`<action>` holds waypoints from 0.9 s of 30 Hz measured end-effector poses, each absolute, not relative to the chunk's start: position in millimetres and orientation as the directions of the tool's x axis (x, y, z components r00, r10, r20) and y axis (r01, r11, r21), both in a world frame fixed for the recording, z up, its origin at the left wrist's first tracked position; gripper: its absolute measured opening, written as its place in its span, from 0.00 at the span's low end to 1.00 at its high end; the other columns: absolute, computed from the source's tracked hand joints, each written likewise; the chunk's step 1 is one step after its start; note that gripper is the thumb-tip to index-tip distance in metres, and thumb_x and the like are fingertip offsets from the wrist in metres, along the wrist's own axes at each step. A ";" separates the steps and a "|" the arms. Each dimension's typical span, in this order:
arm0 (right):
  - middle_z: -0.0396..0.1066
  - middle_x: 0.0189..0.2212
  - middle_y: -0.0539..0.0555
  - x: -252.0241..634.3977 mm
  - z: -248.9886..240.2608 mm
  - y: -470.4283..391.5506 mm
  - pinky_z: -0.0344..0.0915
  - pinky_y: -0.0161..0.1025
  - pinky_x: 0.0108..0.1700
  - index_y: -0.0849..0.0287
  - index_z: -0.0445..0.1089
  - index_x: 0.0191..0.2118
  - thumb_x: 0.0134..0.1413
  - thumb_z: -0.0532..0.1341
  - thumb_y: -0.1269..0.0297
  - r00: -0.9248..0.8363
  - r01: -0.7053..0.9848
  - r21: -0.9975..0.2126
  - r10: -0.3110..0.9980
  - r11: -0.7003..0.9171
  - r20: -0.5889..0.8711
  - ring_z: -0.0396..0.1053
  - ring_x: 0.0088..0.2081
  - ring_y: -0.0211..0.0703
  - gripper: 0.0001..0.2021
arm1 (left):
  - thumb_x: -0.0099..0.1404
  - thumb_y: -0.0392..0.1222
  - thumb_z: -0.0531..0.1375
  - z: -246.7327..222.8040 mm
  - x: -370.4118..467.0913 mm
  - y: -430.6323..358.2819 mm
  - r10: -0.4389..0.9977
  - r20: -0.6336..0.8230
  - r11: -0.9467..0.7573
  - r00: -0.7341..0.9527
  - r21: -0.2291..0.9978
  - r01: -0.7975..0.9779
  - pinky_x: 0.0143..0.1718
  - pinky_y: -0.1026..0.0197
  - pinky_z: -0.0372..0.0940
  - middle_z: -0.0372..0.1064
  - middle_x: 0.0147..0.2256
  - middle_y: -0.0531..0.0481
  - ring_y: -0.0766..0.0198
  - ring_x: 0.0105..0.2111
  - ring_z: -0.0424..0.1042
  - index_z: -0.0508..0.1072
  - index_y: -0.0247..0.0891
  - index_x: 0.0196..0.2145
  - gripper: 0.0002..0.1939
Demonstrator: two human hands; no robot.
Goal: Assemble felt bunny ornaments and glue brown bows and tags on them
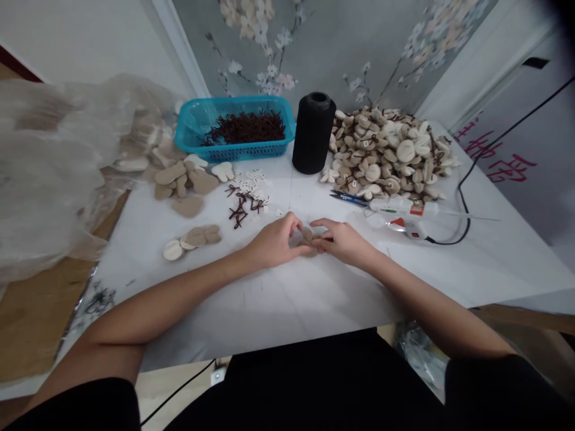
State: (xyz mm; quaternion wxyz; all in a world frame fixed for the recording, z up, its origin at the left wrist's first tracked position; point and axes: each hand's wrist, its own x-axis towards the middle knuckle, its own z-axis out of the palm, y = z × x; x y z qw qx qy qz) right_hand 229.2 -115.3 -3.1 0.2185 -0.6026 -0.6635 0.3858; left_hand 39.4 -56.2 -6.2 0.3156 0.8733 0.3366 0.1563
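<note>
Blue snips are lying front-right of the black spool while the left hand and right hand are pinching a tan piece, fingers obscuring its long axis.

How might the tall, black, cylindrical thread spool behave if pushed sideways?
The spool, upright and taller than wide, would probably tip if pushed near its top. Once down, its rounded sides suggest it could roll across the white table.

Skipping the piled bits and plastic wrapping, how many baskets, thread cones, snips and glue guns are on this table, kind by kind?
Turquoise basket: 1
Black thread cone: 1
Blue-handled snips: 1
White glue gun: 1
Total: 4
</note>
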 end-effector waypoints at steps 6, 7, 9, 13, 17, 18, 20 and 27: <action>0.71 0.21 0.47 228.9 -5.3 -106.8 0.62 0.33 0.31 0.57 0.71 0.43 0.50 0.59 0.64 -0.244 0.505 -0.859 0.940 -0.086 -0.238 0.68 0.24 0.36 0.13 | 0.56 0.45 0.61 -3.6 39.9 -62.6 0.709 0.034 -0.596 0.704 0.562 0.573 0.27 0.62 0.57 0.66 0.33 0.50 0.62 0.29 0.68 0.54 0.40 0.36 0.17; 0.71 0.20 0.47 228.6 -7.2 -105.8 0.63 0.33 0.31 0.57 0.71 0.43 0.50 0.60 0.63 -0.228 0.490 -0.865 0.943 -0.103 -0.241 0.68 0.25 0.36 0.13 | 0.56 0.44 0.60 -4.3 39.7 -62.4 0.716 0.031 -0.591 0.697 0.560 0.581 0.26 0.62 0.57 0.66 0.33 0.50 0.62 0.29 0.68 0.54 0.40 0.36 0.17; 0.70 0.20 0.47 227.9 -10.6 -104.4 0.63 0.33 0.30 0.58 0.71 0.43 0.50 0.60 0.62 -0.197 0.481 -0.869 0.952 -0.115 -0.235 0.68 0.24 0.36 0.14 | 0.56 0.43 0.60 -7.0 38.9 -61.4 0.719 0.049 -0.595 0.693 0.559 0.578 0.26 0.62 0.57 0.65 0.33 0.50 0.62 0.28 0.68 0.53 0.40 0.36 0.17; 0.69 0.20 0.47 227.1 -11.8 -102.5 0.62 0.33 0.29 0.58 0.72 0.41 0.50 0.60 0.60 -0.220 0.456 -0.885 0.952 -0.093 -0.213 0.66 0.23 0.35 0.12 | 0.57 0.39 0.59 -14.6 37.2 -58.6 0.686 0.144 -0.650 0.713 0.561 0.513 0.27 0.62 0.59 0.65 0.34 0.49 0.62 0.30 0.68 0.53 0.40 0.37 0.16; 0.67 0.19 0.47 227.5 -8.4 -100.5 0.59 0.32 0.26 0.59 0.72 0.35 0.51 0.59 0.61 -0.228 0.455 -0.887 0.951 -0.083 -0.207 0.64 0.22 0.34 0.09 | 0.57 0.38 0.59 -18.6 37.2 -55.6 0.667 0.187 -0.662 0.721 0.593 0.459 0.29 0.61 0.60 0.66 0.36 0.49 0.63 0.30 0.68 0.53 0.40 0.36 0.15; 0.67 0.19 0.47 227.5 -8.0 -99.9 0.59 0.32 0.25 0.60 0.72 0.33 0.51 0.59 0.61 -0.223 0.467 -0.880 0.952 -0.086 -0.212 0.63 0.21 0.34 0.09 | 0.58 0.38 0.59 -19.2 37.2 -54.8 0.665 0.189 -0.658 0.723 0.606 0.447 0.29 0.62 0.60 0.66 0.37 0.49 0.64 0.30 0.68 0.53 0.40 0.35 0.15; 0.67 0.18 0.47 227.3 -8.2 -98.8 0.58 0.31 0.24 0.60 0.71 0.30 0.50 0.58 0.61 -0.209 0.490 -0.867 0.954 -0.088 -0.215 0.63 0.20 0.33 0.08 | 0.59 0.39 0.59 -20.4 37.2 -53.2 0.666 0.191 -0.650 0.721 0.622 0.435 0.30 0.62 0.60 0.67 0.37 0.49 0.65 0.29 0.67 0.52 0.41 0.35 0.15; 0.67 0.18 0.47 225.0 -16.3 -97.6 0.58 0.31 0.25 0.60 0.70 0.30 0.49 0.59 0.60 -0.145 0.474 -0.874 0.970 -0.107 -0.197 0.62 0.20 0.33 0.08 | 0.59 0.38 0.59 -23.7 36.1 -50.7 0.658 0.229 -0.678 0.717 0.593 0.434 0.30 0.62 0.59 0.65 0.34 0.51 0.65 0.30 0.66 0.55 0.40 0.36 0.13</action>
